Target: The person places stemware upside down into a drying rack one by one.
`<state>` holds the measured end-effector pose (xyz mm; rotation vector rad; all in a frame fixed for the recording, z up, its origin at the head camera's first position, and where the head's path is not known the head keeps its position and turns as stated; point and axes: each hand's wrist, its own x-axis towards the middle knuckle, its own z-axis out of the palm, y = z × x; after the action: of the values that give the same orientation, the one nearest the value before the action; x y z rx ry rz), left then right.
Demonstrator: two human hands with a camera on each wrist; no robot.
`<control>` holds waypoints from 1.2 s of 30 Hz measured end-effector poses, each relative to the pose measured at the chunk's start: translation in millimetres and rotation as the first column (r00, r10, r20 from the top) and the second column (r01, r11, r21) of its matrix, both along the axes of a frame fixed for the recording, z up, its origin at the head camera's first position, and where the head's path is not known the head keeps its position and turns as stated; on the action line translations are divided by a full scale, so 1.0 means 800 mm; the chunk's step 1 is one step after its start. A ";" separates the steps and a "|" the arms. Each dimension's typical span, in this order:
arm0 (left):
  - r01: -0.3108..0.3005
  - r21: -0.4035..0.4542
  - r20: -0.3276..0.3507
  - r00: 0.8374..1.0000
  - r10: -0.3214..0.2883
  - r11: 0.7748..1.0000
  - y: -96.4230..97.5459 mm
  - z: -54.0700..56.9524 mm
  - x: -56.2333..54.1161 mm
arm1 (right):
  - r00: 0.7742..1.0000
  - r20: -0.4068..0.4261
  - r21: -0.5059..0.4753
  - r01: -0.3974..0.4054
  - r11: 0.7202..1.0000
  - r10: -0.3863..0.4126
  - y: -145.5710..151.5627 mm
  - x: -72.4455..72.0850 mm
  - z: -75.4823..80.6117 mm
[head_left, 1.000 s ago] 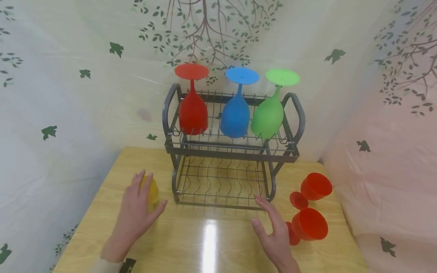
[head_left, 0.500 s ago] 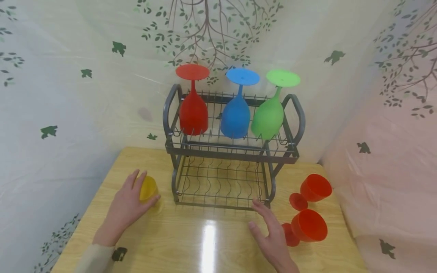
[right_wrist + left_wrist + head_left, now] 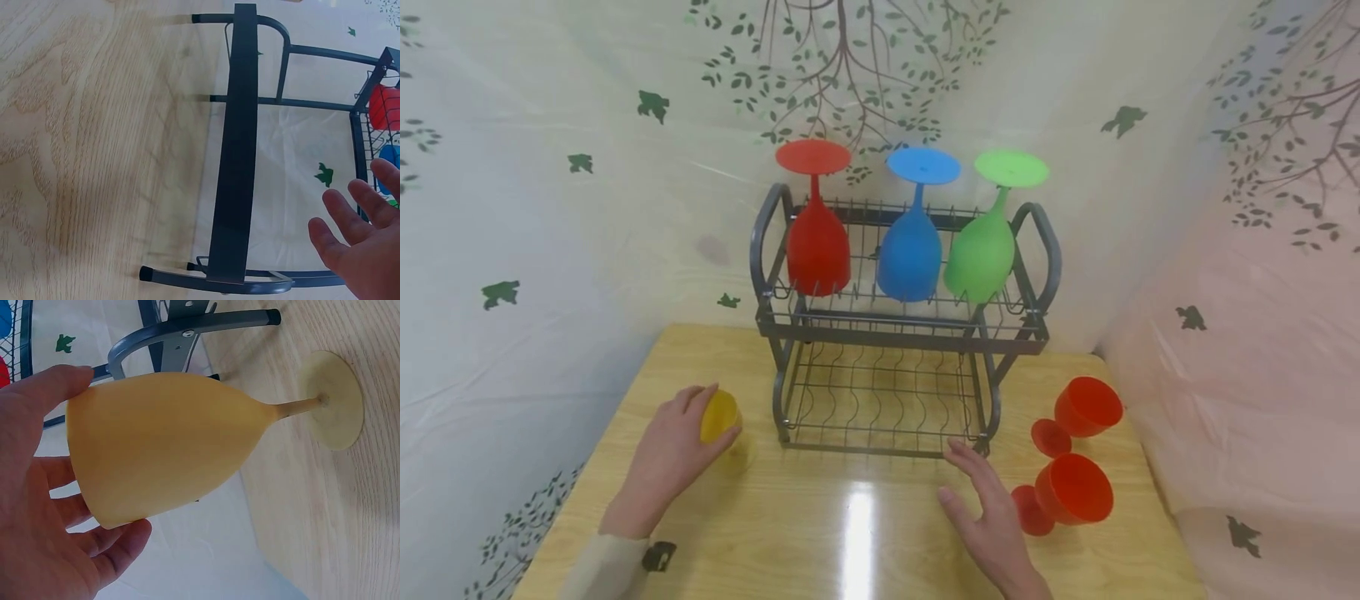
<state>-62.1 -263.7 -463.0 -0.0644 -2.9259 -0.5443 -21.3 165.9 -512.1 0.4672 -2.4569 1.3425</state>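
My left hand (image 3: 673, 450) grips a yellow wine goblet (image 3: 165, 447) round its rim, thumb on one side and fingers on the other. The goblet's mouth is up and its round foot (image 3: 331, 400) is at the table top; whether it fully rests there I cannot tell. In the head view the yellow bowl (image 3: 720, 417) shows between thumb and fingers, left of the dish rack (image 3: 902, 340). My right hand (image 3: 992, 525) hovers with spread fingers before the rack's front right corner, holding nothing. Two red goblets (image 3: 1088, 407) (image 3: 1075, 490) lie on their sides to its right.
On the rack's upper tier, a red goblet (image 3: 818, 250), a blue goblet (image 3: 910, 254) and a green goblet (image 3: 981, 257) stand upside down. A wire shelf forms the lower tier. Patterned sheeting (image 3: 587, 250) borders the wooden table (image 3: 805, 533) at the back and sides.
My left hand has shifted left and down, and its fingers have come round the yellow goblet's rim. My right hand has drifted slightly left, still spread.
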 end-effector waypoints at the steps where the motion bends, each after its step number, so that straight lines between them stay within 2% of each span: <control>1: -0.002 -0.002 0.004 1.000 0.002 1.000 0.000 0.001 0.001 | 1.000 0.008 0.003 0.003 1.000 -0.003 0.000 0.000 0.001; 5: -0.008 -0.015 -0.013 1.000 0.008 1.000 0.000 0.008 0.009 | 0.999 0.047 0.023 0.013 1.000 -0.014 0.000 0.003 0.005; 11: -0.017 -0.033 -0.107 0.994 0.014 0.999 0.005 0.025 0.030 | 0.996 0.079 0.038 0.031 0.999 -0.034 -0.003 0.005 0.008; 18: -0.018 0.061 -0.181 0.983 0.029 0.998 0.017 0.047 0.057 | 0.991 0.126 0.023 0.035 0.999 -0.038 -0.006 0.010 0.012; 22: -0.016 0.088 -0.222 0.975 0.035 0.996 0.022 0.054 0.070 | 0.994 0.102 0.028 0.031 0.999 -0.034 -0.007 0.010 0.013; 27: -0.020 0.127 -0.189 0.981 0.044 0.992 0.029 0.063 0.081 | 0.998 0.048 0.015 0.034 0.999 -0.035 -0.007 0.008 0.012; 32: -0.027 0.209 -0.080 0.996 0.045 0.978 0.031 0.065 0.084 | 0.999 0.028 -0.030 0.037 0.999 -0.036 -0.005 0.005 0.011; 36: -0.047 0.251 0.002 0.999 0.048 0.967 0.029 0.066 0.084 | 0.998 0.032 -0.045 0.048 0.998 -0.047 -0.003 0.003 0.012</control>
<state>5.4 -240.5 -410.4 0.0362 -2.8192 -0.8996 -18.9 163.2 -502.5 0.3773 -2.4403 1.3939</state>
